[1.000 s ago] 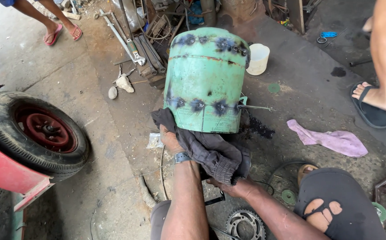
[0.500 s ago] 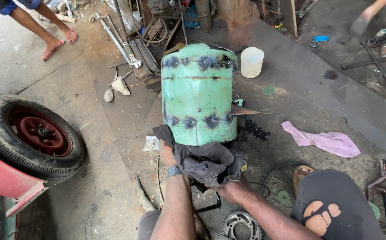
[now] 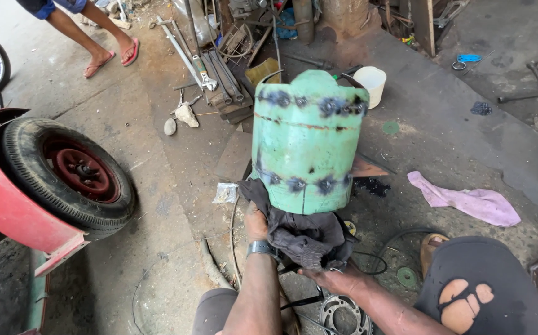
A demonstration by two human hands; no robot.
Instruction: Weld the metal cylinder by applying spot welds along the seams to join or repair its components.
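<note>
A green metal cylinder [image 3: 306,142] with dark weld spots lies on the workshop floor, its near end toward me. A dark rag [image 3: 303,232] is wrapped around that near end. My left hand [image 3: 255,222], with a wristwatch on the wrist, grips the rag at the cylinder's lower left edge. My right hand [image 3: 334,277] grips the rag from below, under the cylinder's near end. My knee in torn black trousers [image 3: 476,291] is at the lower right.
A red cart with a tyre [image 3: 74,170] stands at the left. A pink cloth [image 3: 467,201] lies to the right, a white bucket [image 3: 371,82] behind the cylinder. Wrenches and bars [image 3: 210,71] lie at the back. Another person's sandalled feet [image 3: 111,56] are at the far left. A sprocket [image 3: 343,313] lies below my hands.
The view has shifted, so the cylinder sits more to the right and nearer. Both hands keep their grip on the rag. The foot at the right has left view.
</note>
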